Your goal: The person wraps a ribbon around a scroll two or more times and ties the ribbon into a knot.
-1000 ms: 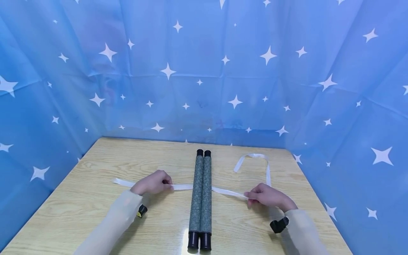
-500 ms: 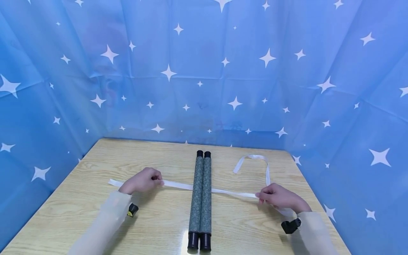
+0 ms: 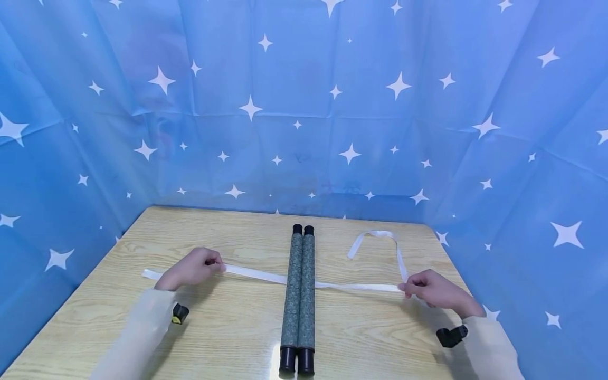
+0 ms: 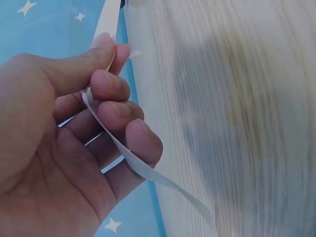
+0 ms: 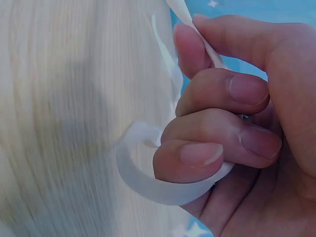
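We see the left hand (image 3: 192, 268) pinching the ribbon (image 3: 256, 274) between thumb and finger; the right hand (image 3: 439, 290) pinches it in the same way. Between the hands, the ribbon passes under two rolls (image 3: 307, 295), which lie side by side on the table (image 3: 237, 332). One ribbon end curves beyond the right hand; the other shows outside the left.

The rolls (image 3: 298, 295) hide a stretch of the ribbon (image 3: 356, 287), and the left hand (image 3: 192, 268) covers another. The head view's bottom edge cuts off both sleeves (image 3: 135, 332) and the table (image 3: 228, 332); both wrist views crop the ribbon at the top.
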### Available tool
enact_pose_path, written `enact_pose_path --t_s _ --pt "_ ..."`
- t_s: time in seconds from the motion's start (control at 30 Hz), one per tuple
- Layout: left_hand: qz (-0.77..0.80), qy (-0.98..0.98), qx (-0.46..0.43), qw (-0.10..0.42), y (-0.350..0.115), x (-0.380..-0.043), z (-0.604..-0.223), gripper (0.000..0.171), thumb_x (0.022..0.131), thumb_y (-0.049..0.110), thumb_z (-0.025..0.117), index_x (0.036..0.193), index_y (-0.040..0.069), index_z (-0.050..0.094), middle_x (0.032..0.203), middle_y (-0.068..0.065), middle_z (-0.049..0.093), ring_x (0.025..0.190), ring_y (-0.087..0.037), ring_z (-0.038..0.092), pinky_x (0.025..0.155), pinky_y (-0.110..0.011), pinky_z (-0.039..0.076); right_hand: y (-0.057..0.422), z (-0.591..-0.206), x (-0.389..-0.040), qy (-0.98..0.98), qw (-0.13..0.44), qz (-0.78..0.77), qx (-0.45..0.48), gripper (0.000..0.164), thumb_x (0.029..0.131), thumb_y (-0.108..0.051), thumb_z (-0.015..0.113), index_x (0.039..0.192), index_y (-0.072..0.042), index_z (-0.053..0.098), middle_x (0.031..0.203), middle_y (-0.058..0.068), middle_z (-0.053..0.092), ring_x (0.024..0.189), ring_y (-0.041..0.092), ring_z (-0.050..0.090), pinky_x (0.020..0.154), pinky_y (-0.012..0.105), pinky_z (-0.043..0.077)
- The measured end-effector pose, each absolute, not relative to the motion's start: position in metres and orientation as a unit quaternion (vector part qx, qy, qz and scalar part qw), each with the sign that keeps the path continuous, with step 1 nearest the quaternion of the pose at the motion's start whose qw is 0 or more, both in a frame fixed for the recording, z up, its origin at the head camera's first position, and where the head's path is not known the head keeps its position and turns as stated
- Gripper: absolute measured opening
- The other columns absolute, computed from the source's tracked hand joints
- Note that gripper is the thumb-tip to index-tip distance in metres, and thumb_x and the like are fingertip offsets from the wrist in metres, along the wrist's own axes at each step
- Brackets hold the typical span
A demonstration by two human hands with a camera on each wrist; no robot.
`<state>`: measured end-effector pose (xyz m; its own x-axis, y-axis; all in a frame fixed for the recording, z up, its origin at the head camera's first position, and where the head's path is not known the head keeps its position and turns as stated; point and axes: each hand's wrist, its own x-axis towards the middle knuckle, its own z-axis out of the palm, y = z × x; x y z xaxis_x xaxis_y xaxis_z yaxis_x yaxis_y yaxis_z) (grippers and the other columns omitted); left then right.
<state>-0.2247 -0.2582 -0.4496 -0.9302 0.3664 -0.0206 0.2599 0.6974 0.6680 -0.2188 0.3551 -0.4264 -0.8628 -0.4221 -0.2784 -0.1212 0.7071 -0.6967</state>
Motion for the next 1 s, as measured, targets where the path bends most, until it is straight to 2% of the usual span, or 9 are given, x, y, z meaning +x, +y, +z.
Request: enact_pose_path --t_s 0.17,0.23,0.53,0.73,0.9,1.0 --pt "0.354 0.92 0.154 0.068 -0.274 -0.22 -0.447 0.02 0.103 0.018 0.063 0.087 0.008 0.069 0.069 0.001 0.049 0.057 -0.01 0.038 0.058 -0.026 0.037 0.369 -0.422 -0.217 0.903 0.195 -0.349 -0.16 0.047 0.105 -0.035 0.06 0.084 0.007 0.06 0.062 -0.009 0.043 0.043 0.004 0.023 0.043 0.027 0.034" --pt "0.352 0.922 0.15 0.061 -0.28 -0.218 -0.448 0.02 0.103 0.019 0.063 0.087 0.009 0.069 0.071 0.001 0.049 0.058 -0.01 0.039 0.058 -0.026 0.036 0.374 -0.421 -0.216 0.907 0.186 -0.341 -0.163 0.047 0.104 -0.035 0.061 0.083 0.007 0.059 0.057 -0.01 0.028 0.044 0.004 0.024 0.044 0.027 0.034" --pt "0.337 0.93 0.136 0.045 -0.306 -0.212 -0.445 0.019 0.103 0.02 0.063 0.089 0.009 0.07 0.068 0.002 0.045 0.057 -0.009 0.036 0.058 -0.026 0.035 0.4 -0.416 -0.214 0.922 0.145 -0.315 -0.175 0.037 0.102 -0.032 0.064 0.083 -0.001 0.063 0.061 -0.011 0.035 0.052 0.001 0.03 0.051 0.026 0.033" --pt "0.33 0.936 0.12 0.034 -0.319 -0.207 -0.44 0.018 0.103 0.021 0.064 0.089 0.009 0.07 0.069 0.002 0.046 0.059 -0.009 0.037 0.058 -0.026 0.034 0.423 -0.401 -0.208 0.953 0.083 -0.262 -0.127 0.038 0.103 -0.036 0.062 0.079 -0.007 0.061 0.061 -0.009 0.037 0.052 0.004 0.031 0.052 0.027 0.032" --pt "0.323 0.94 0.108 0.029 -0.329 -0.205 -0.438 0.019 0.102 0.024 0.065 0.091 0.009 0.071 0.068 0.003 0.045 0.06 -0.01 0.038 0.059 -0.027 0.034 0.447 -0.384 -0.201 0.969 0.042 -0.237 -0.06 0.038 0.106 -0.039 0.057 0.083 -0.009 0.062 0.061 -0.006 0.036 0.052 0.009 0.032 0.052 0.029 0.029" --pt "0.316 0.943 0.1 0.025 -0.337 -0.203 -0.437 0.019 0.102 0.025 0.066 0.092 0.01 0.072 0.068 0.003 0.046 0.06 -0.009 0.039 0.059 -0.026 0.035 0.46 -0.373 -0.198 0.972 0.013 -0.234 -0.024 0.04 0.107 -0.041 0.054 0.091 -0.006 0.065 0.063 -0.004 0.039 0.055 0.014 0.035 0.054 0.031 0.028"
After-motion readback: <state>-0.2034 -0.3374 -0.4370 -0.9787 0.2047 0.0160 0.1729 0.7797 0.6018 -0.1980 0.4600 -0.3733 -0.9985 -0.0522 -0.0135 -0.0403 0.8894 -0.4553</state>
